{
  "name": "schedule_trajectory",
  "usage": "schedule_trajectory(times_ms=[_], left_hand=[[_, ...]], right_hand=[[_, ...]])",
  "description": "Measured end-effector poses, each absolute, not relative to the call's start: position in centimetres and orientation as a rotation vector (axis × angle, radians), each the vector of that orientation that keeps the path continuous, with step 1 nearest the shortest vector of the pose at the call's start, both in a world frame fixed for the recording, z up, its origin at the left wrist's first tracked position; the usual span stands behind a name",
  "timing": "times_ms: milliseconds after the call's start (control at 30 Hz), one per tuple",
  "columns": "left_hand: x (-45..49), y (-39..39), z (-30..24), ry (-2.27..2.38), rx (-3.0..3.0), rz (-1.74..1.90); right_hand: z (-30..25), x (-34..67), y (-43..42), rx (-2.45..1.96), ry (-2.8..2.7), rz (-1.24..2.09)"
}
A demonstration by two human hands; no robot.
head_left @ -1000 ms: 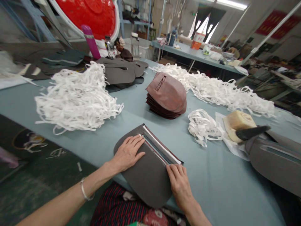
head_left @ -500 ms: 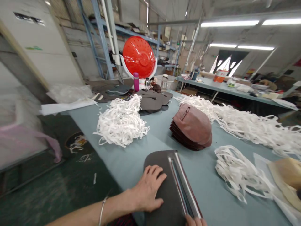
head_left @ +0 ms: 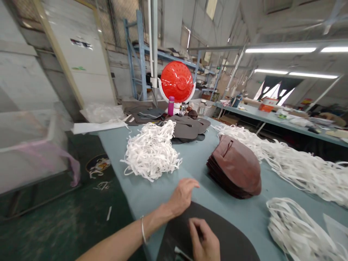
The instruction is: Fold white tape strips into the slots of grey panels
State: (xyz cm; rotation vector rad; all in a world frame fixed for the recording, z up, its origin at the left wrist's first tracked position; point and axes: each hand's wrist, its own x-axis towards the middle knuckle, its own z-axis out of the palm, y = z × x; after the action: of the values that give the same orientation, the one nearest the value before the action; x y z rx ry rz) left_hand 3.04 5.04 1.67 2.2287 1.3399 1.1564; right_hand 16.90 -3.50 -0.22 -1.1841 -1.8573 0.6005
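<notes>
A dark grey flat panel with a rounded edge (head_left: 228, 232) lies on the blue-green table in front of me. Part of a slot with a pale strip shows at its bottom edge. My left hand (head_left: 182, 197), a bangle on its wrist, is over the panel's far left corner, fingers stretched loosely to the right and slightly blurred. Over the panel's middle is my right hand (head_left: 205, 241), its fingers curled and thumb and forefinger close together; what they hold, if anything, is hidden. Beyond them sits a stack of brown leather-like pieces (head_left: 235, 166).
A heap of white strips (head_left: 150, 152) lies left, a bundle of white tape (head_left: 296, 228) right, and a long tape pile (head_left: 299, 159) behind. Further back are grey cut pieces (head_left: 187, 127), a purple bottle (head_left: 171, 106) and a red round heater (head_left: 177, 81). The table edge drops off left.
The panel has turned, so its slot has moved from the right side to the bottom edge. My left hand has lifted from lying flat to the far corner; my right hand has come further into view.
</notes>
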Motion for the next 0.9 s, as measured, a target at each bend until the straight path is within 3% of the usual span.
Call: schedule_trajectory(times_ms=[133, 333, 633, 800, 900], left_hand=[[-2.1, 6.0, 2.7, 1.904, 2.124, 1.44], [-5.6, 6.8, 0.8, 2.247, 2.385, 1.135], [-6.1, 6.4, 0.2, 2.19, 2.394, 1.109], [-0.7, 0.6, -1.2, 1.522, 2.497, 0.733], [0.9, -0.5, -1.3, 1.522, 2.454, 0.752]], right_hand=[[2.3, 12.9, 5.0, -1.129, -1.789, 0.478], [1.4, 6.0, 11.5, -1.225, -1.856, 0.324], [1.9, 20.6, -0.3, -1.376, -1.831, 0.657], [3.1, 25.0, -4.6, -1.524, -1.672, 0.828], [3.4, 25.5, -6.0, -1.548, -1.649, 0.866]])
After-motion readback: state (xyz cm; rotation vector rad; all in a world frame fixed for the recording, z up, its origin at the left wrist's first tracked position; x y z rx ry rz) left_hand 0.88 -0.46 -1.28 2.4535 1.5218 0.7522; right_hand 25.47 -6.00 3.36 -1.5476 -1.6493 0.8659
